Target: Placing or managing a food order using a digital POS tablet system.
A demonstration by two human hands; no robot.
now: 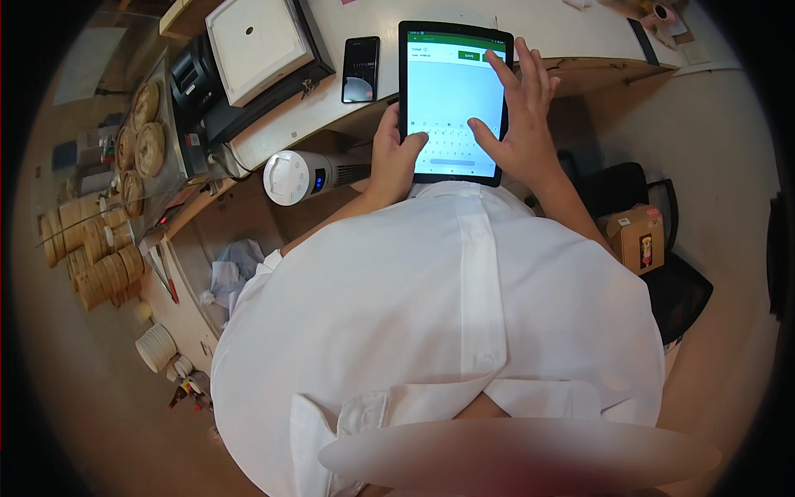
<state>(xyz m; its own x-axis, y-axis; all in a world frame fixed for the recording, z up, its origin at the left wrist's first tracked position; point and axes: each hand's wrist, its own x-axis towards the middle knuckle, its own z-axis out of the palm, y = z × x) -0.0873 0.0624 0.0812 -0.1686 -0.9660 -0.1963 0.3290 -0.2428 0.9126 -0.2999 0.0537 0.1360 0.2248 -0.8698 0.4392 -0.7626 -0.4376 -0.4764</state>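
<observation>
A tablet with a black frame (453, 93) is held upright before my white shirt, its lit screen showing a green bar, a blank area and an on-screen keyboard. My left hand (397, 149) grips the tablet's lower left edge, the thumb over the keyboard. At the right side, my right hand (525, 118) has its fingers spread, the thumb over the keyboard and the index finger near the green buttons at the top. Whether the right palm bears on the tablet's edge cannot be told.
A smartphone (360, 69) lies on the white counter (385, 25), beside a black cash drawer (273, 93) bearing a white box (261, 46). Below the counter is a white tower fan (298, 178). Bamboo steamers (105, 276) stand at left; a cardboard box (633, 239) rests on a black chair (683, 292).
</observation>
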